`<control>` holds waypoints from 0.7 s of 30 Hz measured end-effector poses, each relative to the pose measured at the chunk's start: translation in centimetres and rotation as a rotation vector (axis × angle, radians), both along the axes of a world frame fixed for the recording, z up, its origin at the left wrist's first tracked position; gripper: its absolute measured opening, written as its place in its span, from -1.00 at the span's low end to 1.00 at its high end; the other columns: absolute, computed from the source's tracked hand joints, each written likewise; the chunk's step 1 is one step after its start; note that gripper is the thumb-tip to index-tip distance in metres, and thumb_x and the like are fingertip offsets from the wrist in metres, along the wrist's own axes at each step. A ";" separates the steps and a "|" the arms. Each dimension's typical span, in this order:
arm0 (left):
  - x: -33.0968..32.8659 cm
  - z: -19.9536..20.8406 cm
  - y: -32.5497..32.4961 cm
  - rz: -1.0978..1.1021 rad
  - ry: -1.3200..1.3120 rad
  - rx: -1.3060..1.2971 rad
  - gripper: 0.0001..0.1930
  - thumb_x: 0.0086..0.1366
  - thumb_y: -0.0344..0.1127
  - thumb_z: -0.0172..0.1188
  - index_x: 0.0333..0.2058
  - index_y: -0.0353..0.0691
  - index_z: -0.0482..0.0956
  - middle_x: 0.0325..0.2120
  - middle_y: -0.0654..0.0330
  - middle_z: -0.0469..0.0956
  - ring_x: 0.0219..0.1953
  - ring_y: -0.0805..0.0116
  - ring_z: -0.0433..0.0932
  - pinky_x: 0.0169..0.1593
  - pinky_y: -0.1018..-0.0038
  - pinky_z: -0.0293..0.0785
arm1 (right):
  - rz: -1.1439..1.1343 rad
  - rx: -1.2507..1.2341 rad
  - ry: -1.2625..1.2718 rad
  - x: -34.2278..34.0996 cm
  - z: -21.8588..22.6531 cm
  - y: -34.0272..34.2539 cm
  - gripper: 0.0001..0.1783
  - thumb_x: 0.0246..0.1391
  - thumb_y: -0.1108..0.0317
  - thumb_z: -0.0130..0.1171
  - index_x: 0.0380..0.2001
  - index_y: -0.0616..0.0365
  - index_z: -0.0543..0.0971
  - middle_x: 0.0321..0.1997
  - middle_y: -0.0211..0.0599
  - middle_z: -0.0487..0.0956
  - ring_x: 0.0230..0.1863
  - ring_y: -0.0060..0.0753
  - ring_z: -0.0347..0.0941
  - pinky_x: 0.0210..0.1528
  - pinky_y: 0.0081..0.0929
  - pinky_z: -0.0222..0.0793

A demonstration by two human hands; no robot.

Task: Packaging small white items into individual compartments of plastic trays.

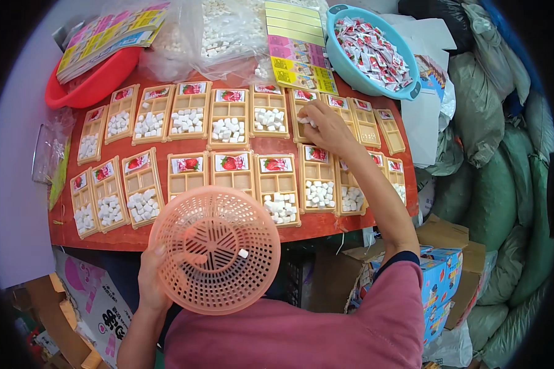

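My left hand grips the rim of a peach plastic colander, tilted toward me near the table's front edge; one small white piece lies in it. My right hand is closed around a few white marshmallow-like pieces, over a tan compartment tray in the back row. Two rows of such trays stand on the table, each with a strawberry-printed packet in its top compartment. Many hold piles of white pieces in the large compartment. A far-right tray shows bare compartments.
Behind the trays stand a red basin with printed sheets, a clear bag of white pieces and a blue basin of small packets. The red table ends before me. Sacks and an open carton flank it on the right.
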State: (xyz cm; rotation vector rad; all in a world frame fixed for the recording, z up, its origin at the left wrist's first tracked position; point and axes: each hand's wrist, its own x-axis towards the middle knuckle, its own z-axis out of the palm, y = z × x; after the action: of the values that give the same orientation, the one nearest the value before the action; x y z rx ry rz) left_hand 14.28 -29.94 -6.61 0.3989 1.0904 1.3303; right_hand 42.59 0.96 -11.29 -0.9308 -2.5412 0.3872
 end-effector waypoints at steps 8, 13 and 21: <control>0.1 -0.2 -0.6 -0.001 0.027 -0.035 -0.49 0.26 -0.10 -0.13 0.00 -0.45 0.27 -0.21 -0.07 0.48 -0.49 0.31 0.57 -0.67 0.60 0.47 | 0.083 0.089 -0.015 0.9 0.8 -0.3 -0.70 -0.09 0.46 0.04 -0.19 0.12 0.47 -0.08 -0.19 0.45 -0.08 -0.17 0.39 -0.05 -0.37 0.33; -0.3 0.1 -0.9 -0.057 0.033 -0.025 -0.49 0.23 -0.14 -0.13 0.00 -0.49 0.29 -0.19 -0.02 0.47 -0.21 0.28 0.51 -0.15 0.46 0.45 | -0.105 -0.372 0.290 1.9 0.7 -0.1 -0.74 0.03 0.46 0.00 -0.16 0.15 0.49 -0.15 -0.34 0.51 -0.14 -0.48 0.42 -0.11 -0.55 0.33; -0.7 -0.7 -2.1 0.032 0.056 -0.044 -0.51 0.23 -0.13 -0.13 -0.04 -0.47 0.33 -0.22 0.02 0.49 -0.30 0.33 0.54 -0.34 0.56 0.47 | -0.119 -0.423 0.251 1.8 0.0 0.1 -0.73 0.04 0.49 0.03 -0.15 0.23 0.51 -0.28 -0.46 0.54 -0.31 -0.71 0.40 -0.26 -0.72 0.33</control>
State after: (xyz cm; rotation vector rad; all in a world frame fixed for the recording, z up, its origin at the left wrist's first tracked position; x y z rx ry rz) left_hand 13.54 -32.07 -7.34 0.3896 1.1751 1.3274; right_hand 44.34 1.09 -11.25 -1.0945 -2.2013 0.9654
